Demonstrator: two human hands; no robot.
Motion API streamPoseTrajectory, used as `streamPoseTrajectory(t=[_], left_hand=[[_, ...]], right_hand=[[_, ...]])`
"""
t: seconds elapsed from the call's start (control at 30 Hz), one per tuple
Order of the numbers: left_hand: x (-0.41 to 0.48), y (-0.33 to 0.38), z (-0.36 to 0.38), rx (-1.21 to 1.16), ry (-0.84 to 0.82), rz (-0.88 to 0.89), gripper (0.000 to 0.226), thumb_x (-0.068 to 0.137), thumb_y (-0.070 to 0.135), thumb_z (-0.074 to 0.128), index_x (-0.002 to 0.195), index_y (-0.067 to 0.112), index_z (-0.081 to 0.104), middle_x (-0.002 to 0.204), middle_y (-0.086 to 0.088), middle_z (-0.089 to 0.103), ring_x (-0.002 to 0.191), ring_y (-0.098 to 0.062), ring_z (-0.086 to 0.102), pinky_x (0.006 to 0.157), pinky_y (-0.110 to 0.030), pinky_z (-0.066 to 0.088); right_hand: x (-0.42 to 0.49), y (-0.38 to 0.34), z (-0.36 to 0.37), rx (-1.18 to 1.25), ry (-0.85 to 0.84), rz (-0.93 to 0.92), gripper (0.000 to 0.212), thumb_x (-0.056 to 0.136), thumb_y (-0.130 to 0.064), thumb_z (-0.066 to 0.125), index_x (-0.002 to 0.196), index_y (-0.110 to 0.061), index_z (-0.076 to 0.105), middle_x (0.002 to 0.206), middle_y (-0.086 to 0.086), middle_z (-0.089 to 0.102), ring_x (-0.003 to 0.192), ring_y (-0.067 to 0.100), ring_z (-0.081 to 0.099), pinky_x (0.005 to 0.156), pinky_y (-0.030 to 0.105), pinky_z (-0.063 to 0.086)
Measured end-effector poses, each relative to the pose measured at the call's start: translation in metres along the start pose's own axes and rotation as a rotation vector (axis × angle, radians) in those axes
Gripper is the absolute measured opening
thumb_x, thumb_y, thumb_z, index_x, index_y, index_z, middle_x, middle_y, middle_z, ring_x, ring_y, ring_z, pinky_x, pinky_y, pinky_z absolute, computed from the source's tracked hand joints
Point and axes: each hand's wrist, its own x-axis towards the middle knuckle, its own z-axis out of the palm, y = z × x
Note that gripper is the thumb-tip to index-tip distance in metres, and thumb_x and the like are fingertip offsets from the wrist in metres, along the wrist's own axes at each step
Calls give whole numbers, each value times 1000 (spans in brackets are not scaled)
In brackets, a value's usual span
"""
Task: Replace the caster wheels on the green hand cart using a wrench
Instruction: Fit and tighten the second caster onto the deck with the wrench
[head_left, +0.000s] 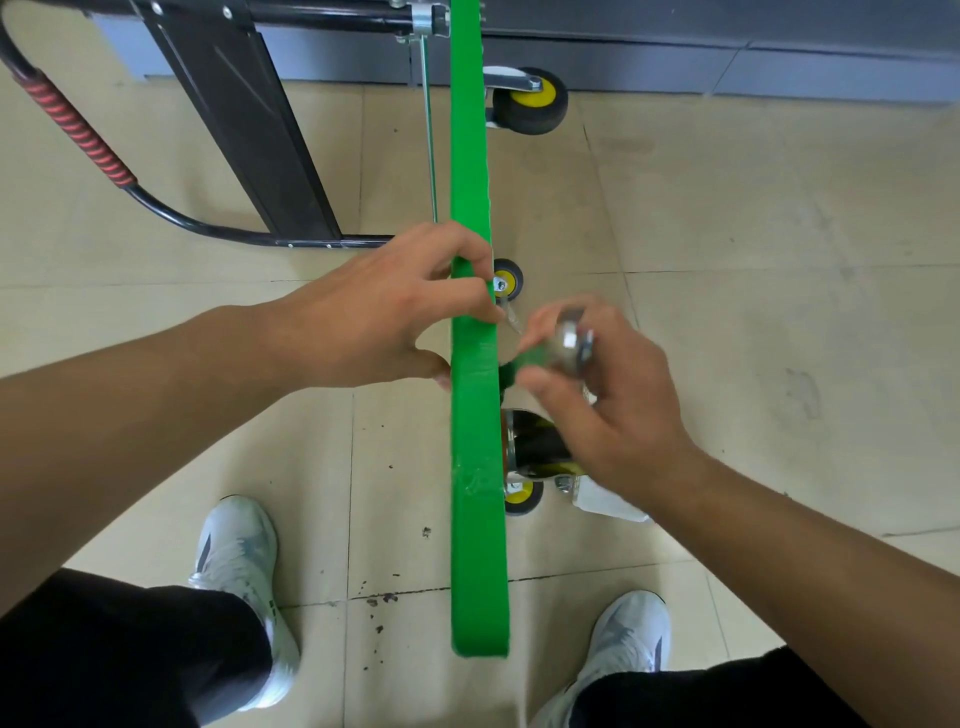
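Floor tiles (753, 260) in beige are seen from above, and the green hand cart (470, 182) is stood on them on its long edge, its deck running as a narrow green band from between two white shoes (241, 551) toward the far edge of the floor. The upper edge of the deck is held by the left hand (374, 317): its grip is closed, with the fingers curled over the edge and the thumb pressed on the near side.

Just right of the deck, a silver metal piece (571, 345) with a hex nut at its middle is held by the right hand (613, 405), the grip closed round it with curled fingers. The piece is blurred, so whether it is the wrench or a caster part cannot be told.

Three yellow-hubbed wheels are seen on the right face of the deck: a far caster wheel (530, 101), a small caster wheel (506, 280) beside the left fingertips, and a near caster wheel (522, 496) below the right hand. The black handle (171, 215), partly wrapped in red and black, is laid out on the floor to the left.
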Motion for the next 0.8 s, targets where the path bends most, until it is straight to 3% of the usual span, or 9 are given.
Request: streamPoseTrajectory(t=[0.07, 0.13, 0.27, 0.37, 0.5, 0.6, 0.7, 0.8], left_hand=[[0, 1, 0, 3, 0, 4, 54, 69, 31, 88, 114, 21, 60, 133, -11, 44, 123, -35, 47, 91, -52, 55], [0, 2, -1, 6, 3, 7, 57, 68, 30, 89, 115, 23, 57, 133, -11, 44, 123, -35, 48, 90, -52, 56], [0, 2, 0, -2, -1, 1, 55, 69, 32, 87, 115, 22, 60, 132, -11, 45, 122, -34, 48, 90, -51, 55], [-1, 2, -1, -5, -1, -2, 53, 70, 32, 86, 116, 18, 64, 132, -12, 45, 123, -34, 48, 93, -51, 55], [-2, 1, 0, -8, 0, -13, 53, 71, 31, 86, 118, 18, 65, 134, -11, 44, 128, -35, 45, 94, -51, 55], [-3, 1, 1, -14, 4, -13, 53, 72, 30, 86, 119, 19, 65, 134, -11, 44, 129, -35, 45, 95, -50, 55], [-4, 1, 2, -22, 10, -11, 53, 73, 29, 86, 120, 20, 65, 134, -10, 43, 130, -34, 45, 96, -49, 55], [-4, 0, 2, -31, 13, -11, 52, 74, 28, 85, 120, 19, 64, 134, -9, 42, 131, -33, 44, 97, -47, 54]], right_hand=[[13, 2, 1, 116, 96, 198, 14, 95, -17, 65, 105, -25, 59, 95, 4, 63, 92, 18, 64, 77, 36, 61], [28, 7, 2, 176, 131, 317, 11, 99, -11, 64, 104, -20, 60, 94, 8, 63, 92, 31, 67, 75, 46, 64], [48, 19, 7, 242, 169, 513, 6, 102, -12, 62, 100, -18, 61, 89, -1, 68, 79, 13, 68, 68, 34, 63], [54, 30, 15, 259, 200, 634, 9, 104, -19, 61, 106, -11, 63, 93, 10, 70, 74, 15, 67, 65, 35, 63], [59, 41, 26, 294, 220, 763, 14, 104, -25, 60, 105, -12, 64, 85, 5, 70, 67, 15, 66, 61, 33, 59], [62, 50, 31, 363, 181, 892, 21, 105, -29, 59, 105, -9, 66, 87, 11, 70, 73, 23, 69, 70, 42, 63], [64, 61, 35, 450, 133, 1039, 35, 104, -29, 60, 117, 2, 64, 95, 19, 68, 84, 33, 69, 86, 52, 62], [61, 71, 38, 504, 89, 1195, 33, 104, -24, 61, 122, 2, 64, 98, 16, 69, 89, 28, 67, 97, 49, 57]])
